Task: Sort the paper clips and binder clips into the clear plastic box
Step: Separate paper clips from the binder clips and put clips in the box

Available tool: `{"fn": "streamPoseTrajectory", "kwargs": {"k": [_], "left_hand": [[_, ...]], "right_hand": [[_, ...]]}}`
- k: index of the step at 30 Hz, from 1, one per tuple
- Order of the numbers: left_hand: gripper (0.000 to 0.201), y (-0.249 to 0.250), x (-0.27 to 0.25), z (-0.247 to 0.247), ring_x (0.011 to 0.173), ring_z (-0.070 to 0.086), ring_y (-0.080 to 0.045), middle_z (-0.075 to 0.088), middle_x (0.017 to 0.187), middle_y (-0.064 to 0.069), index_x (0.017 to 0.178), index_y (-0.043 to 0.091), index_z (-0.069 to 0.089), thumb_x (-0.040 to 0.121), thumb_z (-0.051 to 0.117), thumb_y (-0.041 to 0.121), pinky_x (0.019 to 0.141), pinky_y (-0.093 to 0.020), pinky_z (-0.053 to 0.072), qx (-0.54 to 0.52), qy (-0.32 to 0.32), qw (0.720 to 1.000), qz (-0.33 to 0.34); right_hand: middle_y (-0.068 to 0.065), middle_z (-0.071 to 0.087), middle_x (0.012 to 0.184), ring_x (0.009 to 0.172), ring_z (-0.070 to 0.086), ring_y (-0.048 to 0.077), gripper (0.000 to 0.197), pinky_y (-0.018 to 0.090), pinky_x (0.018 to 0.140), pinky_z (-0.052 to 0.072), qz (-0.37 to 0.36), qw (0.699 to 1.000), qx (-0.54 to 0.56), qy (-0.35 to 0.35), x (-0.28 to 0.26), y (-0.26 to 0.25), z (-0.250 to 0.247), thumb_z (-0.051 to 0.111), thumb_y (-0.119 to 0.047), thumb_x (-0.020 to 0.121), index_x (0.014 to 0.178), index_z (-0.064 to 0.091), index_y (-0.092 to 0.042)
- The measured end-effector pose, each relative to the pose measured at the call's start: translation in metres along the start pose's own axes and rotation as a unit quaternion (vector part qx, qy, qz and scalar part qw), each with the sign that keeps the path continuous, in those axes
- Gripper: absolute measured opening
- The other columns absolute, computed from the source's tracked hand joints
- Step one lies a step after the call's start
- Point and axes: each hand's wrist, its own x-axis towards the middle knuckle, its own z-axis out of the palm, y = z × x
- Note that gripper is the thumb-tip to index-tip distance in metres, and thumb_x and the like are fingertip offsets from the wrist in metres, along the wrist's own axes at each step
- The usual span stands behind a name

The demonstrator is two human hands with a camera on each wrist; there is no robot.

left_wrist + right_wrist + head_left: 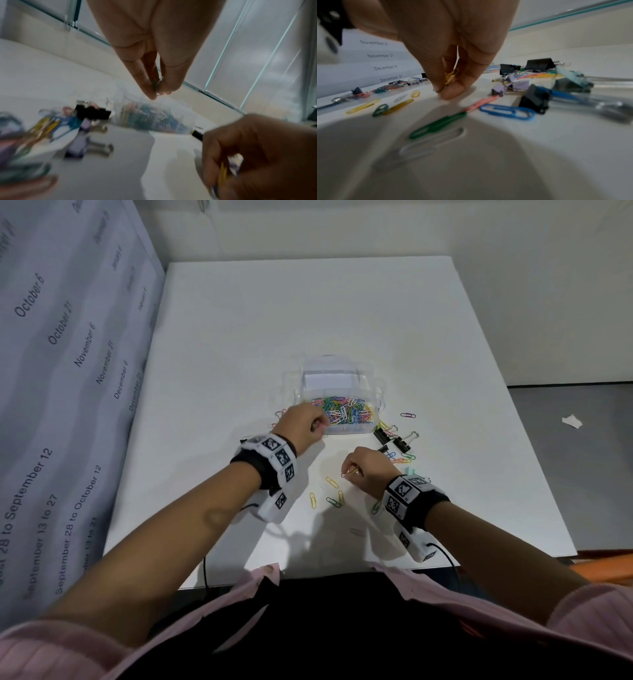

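From the head view, the left hand (301,422) hovers at the clear plastic box (342,402) on the white worktop (274,320), grip closed. The left wrist view shows fingertips pinching a small, blurred green clip (155,84). In the right wrist view, the right hand (447,54) pinches a yellow wire paper clip (451,76).
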Motion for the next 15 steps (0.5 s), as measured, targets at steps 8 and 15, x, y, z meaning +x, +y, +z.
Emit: {"fn": "streamPoseTrajectory", "kwargs": {"k": [8,15], "left_hand": [[0.034,0.001,0.039,-0.017,0.107,0.061,-0.024,0.060,0.125,-0.011,0.120,0.008,0.059,0.091,0.045,0.000,0.087,-0.018,0.043,-0.051,0.010,0.996,-0.074],[0.030,-0.007,0.011,-0.001,0.100,0.060,-0.028,0.064,0.107,-0.015,0.108,0.005,0.065,0.085,0.047,-0.003,0.089,-0.030,0.045,-0.025,0.017,0.999,0.019]], "right_hand": [[0.012,0.066,0.098,0.072,0.055,0.015,0.024,0.020,0.064,0.030,0.037,0.997,0.061,0.032,-0.001,0.003,-0.006,0.075,-0.020,0.074,0.094,0.070,-0.009],[0.004,0.061,0.083,0.058,0.043,0.002,0.015,0.020,0.067,0.034,0.027,0.998,0.045,0.027,0.002,0.008,-0.008,0.073,-0.017,0.075,0.086,0.073,-0.007]]}}
